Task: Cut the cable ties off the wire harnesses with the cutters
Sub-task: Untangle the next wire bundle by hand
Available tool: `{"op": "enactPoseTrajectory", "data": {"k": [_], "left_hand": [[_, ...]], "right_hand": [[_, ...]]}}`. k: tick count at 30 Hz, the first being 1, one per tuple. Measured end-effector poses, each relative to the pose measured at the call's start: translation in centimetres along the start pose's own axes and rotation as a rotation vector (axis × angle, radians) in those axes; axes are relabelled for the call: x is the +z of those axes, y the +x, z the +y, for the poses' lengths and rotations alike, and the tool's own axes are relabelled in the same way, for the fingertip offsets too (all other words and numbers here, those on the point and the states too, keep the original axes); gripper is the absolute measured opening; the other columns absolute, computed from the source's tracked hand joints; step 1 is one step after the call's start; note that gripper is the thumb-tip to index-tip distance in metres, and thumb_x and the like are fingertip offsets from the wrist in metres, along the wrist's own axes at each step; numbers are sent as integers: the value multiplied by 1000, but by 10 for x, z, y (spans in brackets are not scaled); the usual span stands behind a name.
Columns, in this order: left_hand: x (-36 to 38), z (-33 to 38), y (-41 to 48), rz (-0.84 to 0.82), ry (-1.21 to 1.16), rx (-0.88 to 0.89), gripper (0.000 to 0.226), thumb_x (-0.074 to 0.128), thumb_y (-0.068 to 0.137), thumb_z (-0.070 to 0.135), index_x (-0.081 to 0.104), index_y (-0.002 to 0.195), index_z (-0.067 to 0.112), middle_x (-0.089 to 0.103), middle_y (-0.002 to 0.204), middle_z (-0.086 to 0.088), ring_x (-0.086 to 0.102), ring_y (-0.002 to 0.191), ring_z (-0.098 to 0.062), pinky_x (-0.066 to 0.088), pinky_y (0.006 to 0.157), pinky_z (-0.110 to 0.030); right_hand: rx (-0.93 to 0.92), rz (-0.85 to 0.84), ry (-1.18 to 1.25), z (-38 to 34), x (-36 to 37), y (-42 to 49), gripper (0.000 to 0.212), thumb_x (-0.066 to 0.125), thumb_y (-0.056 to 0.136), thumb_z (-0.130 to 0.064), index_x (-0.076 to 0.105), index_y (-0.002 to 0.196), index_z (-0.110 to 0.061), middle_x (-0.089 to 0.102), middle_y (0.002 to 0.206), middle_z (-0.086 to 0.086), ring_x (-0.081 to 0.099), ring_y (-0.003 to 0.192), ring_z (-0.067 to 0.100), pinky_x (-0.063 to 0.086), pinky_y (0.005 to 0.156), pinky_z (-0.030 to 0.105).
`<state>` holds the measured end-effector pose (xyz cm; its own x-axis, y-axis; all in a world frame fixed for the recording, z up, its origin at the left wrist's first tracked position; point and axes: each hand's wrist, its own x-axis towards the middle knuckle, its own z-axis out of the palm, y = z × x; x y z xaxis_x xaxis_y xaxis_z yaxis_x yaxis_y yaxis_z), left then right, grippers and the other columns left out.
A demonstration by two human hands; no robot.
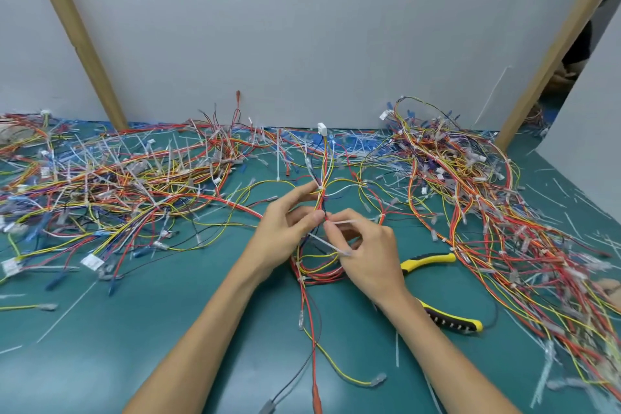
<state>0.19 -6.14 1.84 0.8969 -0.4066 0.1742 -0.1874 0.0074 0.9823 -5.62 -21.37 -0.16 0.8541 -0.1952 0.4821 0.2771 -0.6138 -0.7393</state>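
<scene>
The left hand [289, 222] is pinching the harness [322, 193] at its bundled middle, with thumb and fingers curling round the wires. The right hand [368, 250] is pinching a white cable tie [341, 222] just beside that thumb, fingertips closing on the strip. Whether the tie is already cut through I cannot tell, as it is blurring here.

The cutters [431, 260] are lying on the bench [168, 329], handles spread, partly under the right wrist and in nobody's grip.

To do this well, the left hand should be holding the bundle steady while the right is drawing the tie out along its own length, away from the thin wires. If the tie is holding fast, it is calling for the cutter tips on the strap alone, clear of the insulation.

Around them, a pile on the left [117, 175] and a pile on the right [470, 185] are crowding in. Tie scraps [356, 138] are littering the far edge. Loops of this same harness are lying against the right hand, between it and the cutters, and could snag a reach.
</scene>
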Motion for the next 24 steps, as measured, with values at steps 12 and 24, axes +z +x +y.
{"op": "enactPoseTrajectory", "data": {"k": [12, 24], "left_hand": [[9, -8, 0, 44, 212, 106, 66, 72, 90, 6, 41, 144, 29, 59, 126, 2, 71, 92, -21, 55, 84, -30], [15, 1, 0, 169, 544, 199, 75, 75, 85, 16, 38, 151, 17, 60, 120, -4, 62, 91, -12, 48, 87, -25]], "right_hand": [[134, 32, 194, 7, -3, 6, 9, 71, 92, -22, 67, 84, -22, 71, 80, -15, 70, 52, 10, 53, 44, 25], [161, -32, 73, 6, 1, 10, 17, 66, 96, -22, 57, 82, -16, 65, 64, -13, 67, 46, 10, 53, 50, 31]]}}
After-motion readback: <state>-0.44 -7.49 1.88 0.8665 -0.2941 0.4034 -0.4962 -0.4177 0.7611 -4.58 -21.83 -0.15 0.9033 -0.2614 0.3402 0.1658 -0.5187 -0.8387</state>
